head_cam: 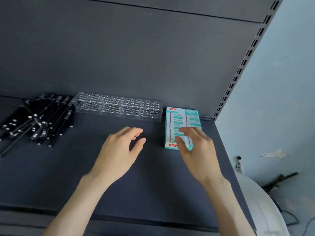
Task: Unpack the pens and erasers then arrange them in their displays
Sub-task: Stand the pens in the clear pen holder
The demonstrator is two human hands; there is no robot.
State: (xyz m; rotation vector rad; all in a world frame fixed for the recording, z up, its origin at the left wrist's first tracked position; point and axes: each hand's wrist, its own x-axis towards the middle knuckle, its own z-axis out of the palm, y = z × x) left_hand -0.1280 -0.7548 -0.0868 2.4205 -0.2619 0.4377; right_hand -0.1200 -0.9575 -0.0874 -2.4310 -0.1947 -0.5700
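Right, dark grey back panel (136, 57) fills the top of the view, and below it the dark shelf (85, 176) runs wide across. Far left on that shelf, a loose heap of black pens (37, 120), lying crisscross and already out of any packaging. Just beside them at the back, a clear acrylic pen display (117, 106) with rows of round holes, no pen standing in it. To its right, a little apart, a teal-and-white box of erasers (179, 116) lies flat, the erasers packed in rows inside. Left hand (119, 150) hovers over the bare shelf mid-frame, fingers relaxed and lightly curled, holding nothing. Right hand (196, 150) is over the near end of the eraser box, fingers spread and bent, thumb by the box's near edge; actual contact, cannot tell
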